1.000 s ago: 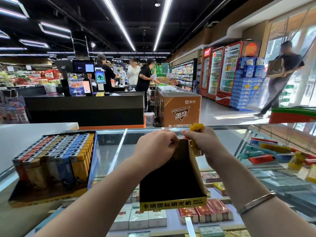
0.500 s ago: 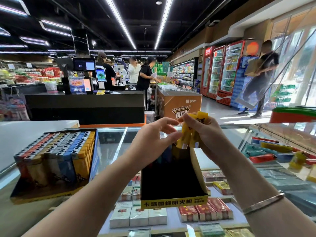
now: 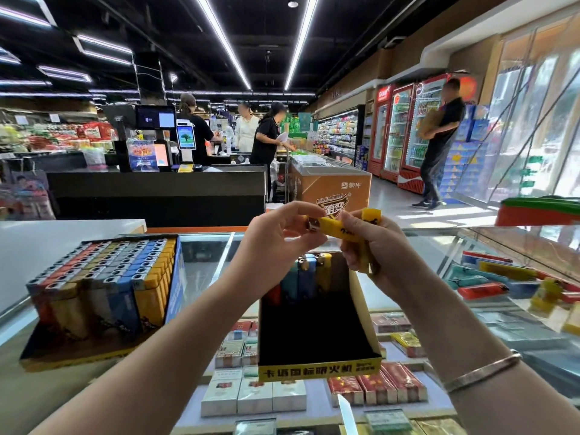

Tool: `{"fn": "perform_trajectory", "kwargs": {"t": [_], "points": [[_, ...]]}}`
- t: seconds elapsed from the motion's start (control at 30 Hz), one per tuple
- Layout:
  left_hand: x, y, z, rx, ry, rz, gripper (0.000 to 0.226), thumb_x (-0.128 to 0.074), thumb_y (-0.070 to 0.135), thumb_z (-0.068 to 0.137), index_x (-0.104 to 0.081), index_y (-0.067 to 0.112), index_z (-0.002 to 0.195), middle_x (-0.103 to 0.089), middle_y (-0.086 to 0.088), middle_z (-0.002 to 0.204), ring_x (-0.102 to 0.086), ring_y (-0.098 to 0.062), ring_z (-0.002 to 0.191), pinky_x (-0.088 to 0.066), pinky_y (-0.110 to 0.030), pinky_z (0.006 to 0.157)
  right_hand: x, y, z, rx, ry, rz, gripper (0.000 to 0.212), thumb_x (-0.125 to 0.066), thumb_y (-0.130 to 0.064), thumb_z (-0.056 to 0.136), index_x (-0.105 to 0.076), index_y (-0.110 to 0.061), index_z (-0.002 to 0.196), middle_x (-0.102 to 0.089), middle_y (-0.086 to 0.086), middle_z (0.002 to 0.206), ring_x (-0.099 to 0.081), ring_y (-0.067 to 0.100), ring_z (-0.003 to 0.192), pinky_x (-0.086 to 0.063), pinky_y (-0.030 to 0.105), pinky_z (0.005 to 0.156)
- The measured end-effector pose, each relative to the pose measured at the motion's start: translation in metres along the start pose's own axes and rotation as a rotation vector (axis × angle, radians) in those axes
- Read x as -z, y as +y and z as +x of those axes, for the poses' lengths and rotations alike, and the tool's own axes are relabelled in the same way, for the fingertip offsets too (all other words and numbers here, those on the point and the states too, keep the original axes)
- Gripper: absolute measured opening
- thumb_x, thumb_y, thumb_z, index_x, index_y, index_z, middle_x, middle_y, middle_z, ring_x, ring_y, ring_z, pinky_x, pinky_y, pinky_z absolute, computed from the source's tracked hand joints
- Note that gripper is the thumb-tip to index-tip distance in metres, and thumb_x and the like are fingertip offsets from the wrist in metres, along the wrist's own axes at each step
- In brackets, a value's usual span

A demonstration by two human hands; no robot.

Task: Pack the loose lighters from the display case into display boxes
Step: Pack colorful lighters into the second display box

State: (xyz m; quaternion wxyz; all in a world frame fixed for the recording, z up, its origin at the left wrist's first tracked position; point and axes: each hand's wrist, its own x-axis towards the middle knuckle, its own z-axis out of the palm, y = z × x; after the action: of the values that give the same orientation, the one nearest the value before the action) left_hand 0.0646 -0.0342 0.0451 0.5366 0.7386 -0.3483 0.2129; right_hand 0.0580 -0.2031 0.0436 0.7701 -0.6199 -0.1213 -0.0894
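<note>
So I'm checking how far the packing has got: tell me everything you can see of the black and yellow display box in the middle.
The display box is an open-topped cardboard tray, black inside, with a yellow front lip bearing black Chinese print. It sits tilted on the glass counter, its back end raised. It is mostly empty: only one row of upright lighters stands at the back, red, teal, blue and yellow. Neither hand touches it; the left hand and right hand hold yellow lighters above it.

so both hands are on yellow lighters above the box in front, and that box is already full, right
Not full. The head view shows the display box holding only one row of lighters at its back. The left hand and right hand do hold yellow lighters above it.
</note>
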Motion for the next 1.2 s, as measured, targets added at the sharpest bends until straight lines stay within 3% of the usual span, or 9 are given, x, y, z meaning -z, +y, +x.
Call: {"fn": "perform_trajectory", "kwargs": {"t": [0.23,0.37,0.43,0.53,0.63,0.73,0.83,1.0,1.2], "points": [[0.005,0.008,0.001,0.047,0.008,0.022,0.015,-0.065,0.039,0.072,-0.066,0.03,0.084,-0.066,0.015,0.069,-0.059,0.0,0.064,-0.05,-0.018,0.06,0.002,0.003,0.003,0.016,0.102,-0.188,0.019,-0.06,-0.023,0.089,-0.06,-0.01,0.076,-0.058,0.005,0.055,-0.05,0.011,0.04,-0.041,0.02,0.037],[0.01,0.007,0.001,0.101,-0.049,0.15,0.005,-0.066,0.021,0.083,-0.068,0.023,0.079,-0.065,0.009,0.064,-0.057,-0.002,0.056,-0.053,-0.024,0.057,0.005,0.006,0.004,0.048,0.202,-0.238,0.022,-0.059,-0.02,0.091,-0.057,-0.011,0.07,-0.055,0.005,0.055,-0.046,0.012,0.04,-0.038,0.02,0.04],[0.008,0.003,-0.002,-0.015,-0.108,0.407,0.005,-0.066,0.018,0.084,-0.07,0.021,0.082,-0.065,0.012,0.071,-0.056,-0.001,0.06,-0.05,-0.02,0.06,0.004,0.008,0.004,0.091,0.23,-0.303,0.024,-0.058,-0.018,0.091,-0.057,-0.007,0.07,-0.054,0.008,0.056,-0.046,0.013,0.041,-0.038,0.023,0.042],[-0.007,-0.001,-0.011,-0.258,-0.145,0.811,0.006,-0.063,0.026,0.086,-0.068,0.024,0.086,-0.064,0.011,0.081,-0.06,-0.01,0.071,-0.051,-0.028,0.061,-0.004,0.016,0.002,0.385,0.302,-0.749,0.024,-0.06,-0.017,0.089,-0.057,-0.003,0.07,-0.055,0.007,0.06,-0.047,0.016,0.052,-0.038,0.028,0.051],[-0.01,-0.001,-0.013,-0.349,-0.111,0.867,0.008,-0.063,0.029,0.084,-0.066,0.021,0.086,-0.065,0.009,0.083,-0.059,-0.014,0.075,-0.046,-0.027,0.055,-0.017,0.026,-0.004,0.562,0.236,-1.0,0.015,-0.058,-0.025,0.09,-0.056,-0.016,0.079,-0.056,-0.005,0.066,-0.05,0.01,0.059,-0.037,0.023,0.054],[0.004,0.004,-0.006,-0.204,-0.281,0.764,0.011,-0.064,0.036,0.082,-0.067,0.026,0.08,-0.059,0.015,0.074,-0.052,-0.003,0.069,-0.043,-0.024,0.059,-0.014,0.029,-0.001,0.565,0.224,-1.006,0.016,-0.055,-0.027,0.091,-0.053,-0.019,0.078,-0.052,-0.011,0.063,-0.047,0.004,0.057,-0.032,0.018,0.052],[0.015,0.016,0.0,0.013,-0.532,0.608,0.008,-0.068,0.038,0.077,-0.067,0.031,0.075,-0.061,0.017,0.067,-0.055,0.002,0.064,-0.045,-0.017,0.056,-0.004,0.026,0.006,0.508,0.278,-0.89,0.023,-0.056,-0.023,0.091,-0.052,-0.014,0.071,-0.047,-0.006,0.057,-0.043,0.01,0.054,-0.032,0.026,0.05],[-0.001,0.022,-0.012,0.299,-1.044,0.644,0.019,-0.07,0.032,0.078,-0.068,0.03,0.097,-0.064,0.017,0.081,-0.057,0.002,0.07,-0.042,-0.014,0.056,-0.001,0.026,0.008,0.445,0.273,-0.863,0.026,-0.055,-0.023,0.092,-0.054,-0.009,0.071,-0.048,-0.001,0.057,-0.044,0.01,0.054,-0.034,0.023,0.05],[-0.002,0.018,-0.014,0.272,-1.069,0.706,0.018,-0.066,0.022,0.08,-0.061,0.033,0.093,-0.058,0.014,0.08,-0.053,-0.002,0.071,-0.037,-0.017,0.056,-0.001,0.03,0.008,0.331,0.221,-0.879,0.03,-0.055,-0.024,0.092,-0.053,-0.008,0.068,-0.048,0.001,0.059,-0.046,0.015,0.059,-0.037,0.029,0.056]]}}
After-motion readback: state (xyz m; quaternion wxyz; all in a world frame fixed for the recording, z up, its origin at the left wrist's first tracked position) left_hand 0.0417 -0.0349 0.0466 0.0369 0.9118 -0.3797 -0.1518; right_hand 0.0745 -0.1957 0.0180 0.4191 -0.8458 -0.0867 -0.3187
